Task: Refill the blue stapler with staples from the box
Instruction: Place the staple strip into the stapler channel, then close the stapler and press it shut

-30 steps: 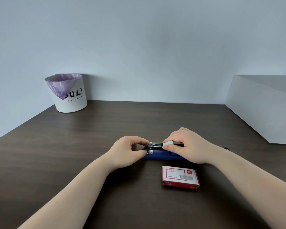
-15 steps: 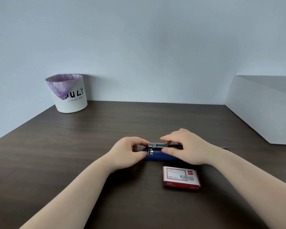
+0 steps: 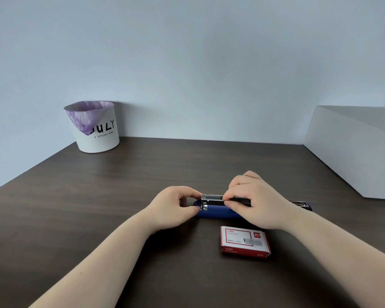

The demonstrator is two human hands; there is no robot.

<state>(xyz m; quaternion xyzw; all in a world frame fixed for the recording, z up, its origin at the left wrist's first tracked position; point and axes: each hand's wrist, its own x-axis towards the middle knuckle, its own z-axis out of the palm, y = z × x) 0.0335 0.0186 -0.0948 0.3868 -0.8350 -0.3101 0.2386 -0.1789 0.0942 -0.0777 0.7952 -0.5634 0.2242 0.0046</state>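
Note:
The blue stapler [image 3: 218, 212] lies opened flat on the dark table, its metal staple channel [image 3: 211, 197] facing up. My left hand [image 3: 176, 205] pinches the stapler's left end between thumb and fingers. My right hand [image 3: 256, 201] rests over the channel's middle, its thumb and forefinger pressed on a strip of staples lying in the channel. The stapler's far right end [image 3: 305, 205] shows past my right wrist. The red and white staple box [image 3: 245, 241] lies closed on the table just in front of the stapler.
A white bin with a purple liner [image 3: 96, 127] stands at the back left by the wall. A large white box [image 3: 356, 150] fills the right side. The dark wooden table [image 3: 98, 207] spreads around my hands.
My right hand has lowered the strip of staples from a tilted hold down into the channel and its fingers have slid right along it. My left hand has stayed in place.

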